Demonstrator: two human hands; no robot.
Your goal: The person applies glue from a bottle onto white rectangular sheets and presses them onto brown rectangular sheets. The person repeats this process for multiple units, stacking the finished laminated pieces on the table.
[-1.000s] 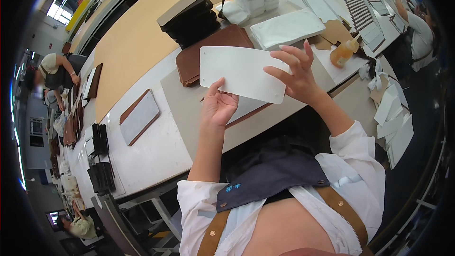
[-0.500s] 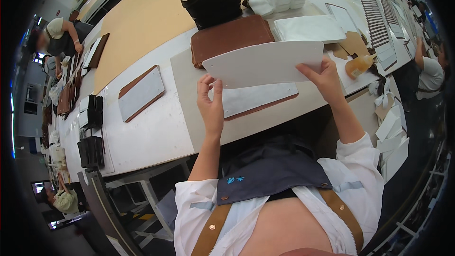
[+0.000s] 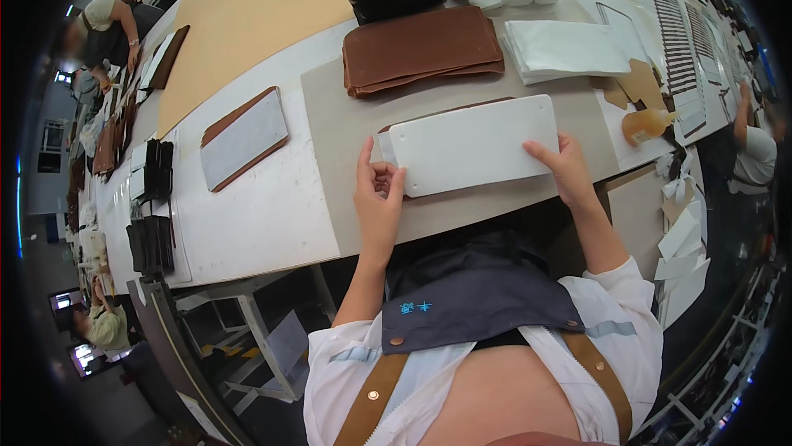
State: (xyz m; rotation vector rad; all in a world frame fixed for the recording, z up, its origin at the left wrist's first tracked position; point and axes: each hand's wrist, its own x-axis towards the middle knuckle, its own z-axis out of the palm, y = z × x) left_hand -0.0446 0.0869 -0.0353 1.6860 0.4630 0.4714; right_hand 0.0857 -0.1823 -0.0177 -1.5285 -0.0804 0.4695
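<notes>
**Both hands on a white panel**

A flat white rounded-corner panel (image 3: 474, 145) lies on the grey table (image 3: 330, 116). The left hand (image 3: 378, 194) pinches its 9 o'clock edge; the right hand (image 3: 565, 167) presses spread fingers at 4 o'clock. Stacked brown leather sheets (image 3: 421, 48) lie at 12 o'clock.

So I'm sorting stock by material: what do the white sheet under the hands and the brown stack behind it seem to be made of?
White sheet: looks like stiff matte board or foam, lying flat with rounded corners and no sheen. Brown stack: probably leather or a leather-like material, matte brown with slightly wavy layered edges; the pictures can't settle which.
</notes>
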